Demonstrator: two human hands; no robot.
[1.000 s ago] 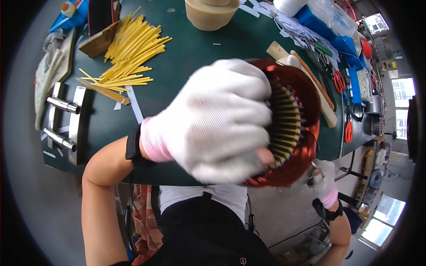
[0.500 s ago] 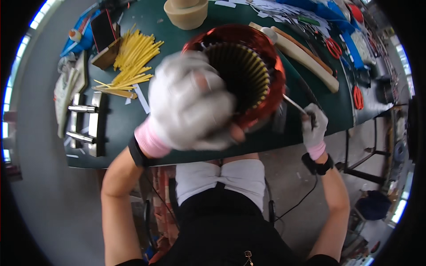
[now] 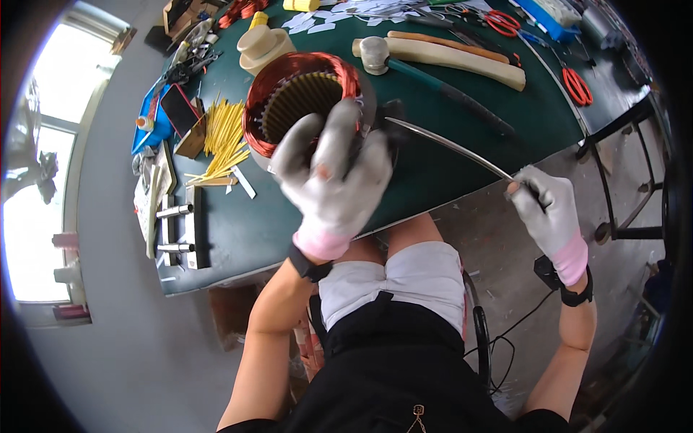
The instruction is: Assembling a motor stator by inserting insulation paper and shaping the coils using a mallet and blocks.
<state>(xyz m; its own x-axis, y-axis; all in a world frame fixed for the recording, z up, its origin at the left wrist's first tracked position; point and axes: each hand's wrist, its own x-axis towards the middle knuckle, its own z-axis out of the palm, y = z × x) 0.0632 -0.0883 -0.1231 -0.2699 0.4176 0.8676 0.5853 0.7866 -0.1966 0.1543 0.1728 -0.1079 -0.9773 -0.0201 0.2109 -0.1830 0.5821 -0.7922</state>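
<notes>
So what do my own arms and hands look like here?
Your left hand and right hand wear white knit gloves with pink cuffs; a bare thumb tip shows on each. The left fingers look greyish. A black wristband sits behind each cuff, the right one with a boxy black piece. Your forearms are bare, below short black sleeves.

You have washed-out daylight glaring through the window (image 3: 43, 242) on your left, small highlights on the metal brackets (image 3: 193, 229) and red coil (image 3: 277, 78), soft motion blur over your left hand (image 3: 334, 177), fisheye bowing along the green table (image 3: 440, 162), and 4 corners sunk in black.
</notes>
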